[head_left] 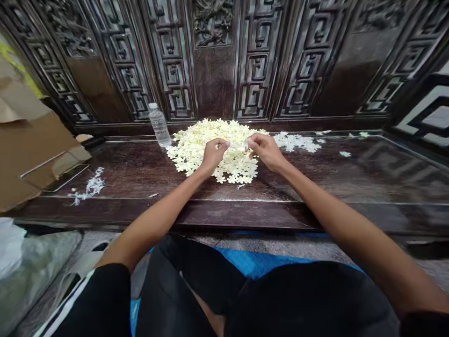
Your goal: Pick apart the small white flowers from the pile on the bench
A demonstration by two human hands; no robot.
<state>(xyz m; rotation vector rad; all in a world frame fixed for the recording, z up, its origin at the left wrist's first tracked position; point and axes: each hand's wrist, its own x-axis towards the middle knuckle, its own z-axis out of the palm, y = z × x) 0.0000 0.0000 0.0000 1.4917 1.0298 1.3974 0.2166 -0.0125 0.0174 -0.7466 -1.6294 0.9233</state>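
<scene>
Pale yellow flowers (196,140) are gathered in one wide pile on the dark surface (129,171), at the middle. Above this pile, the two hands are held apart from each other. By the fingers of the right hand (264,147), a small white piece (246,143) is pinched. The fingers of the left hand (212,154) are brought narrowly together; if something is held there, it cannot be told. White flowers (298,142) are spread to the right, and the clear bottle (160,126) is placed at the pile's far left.
</scene>
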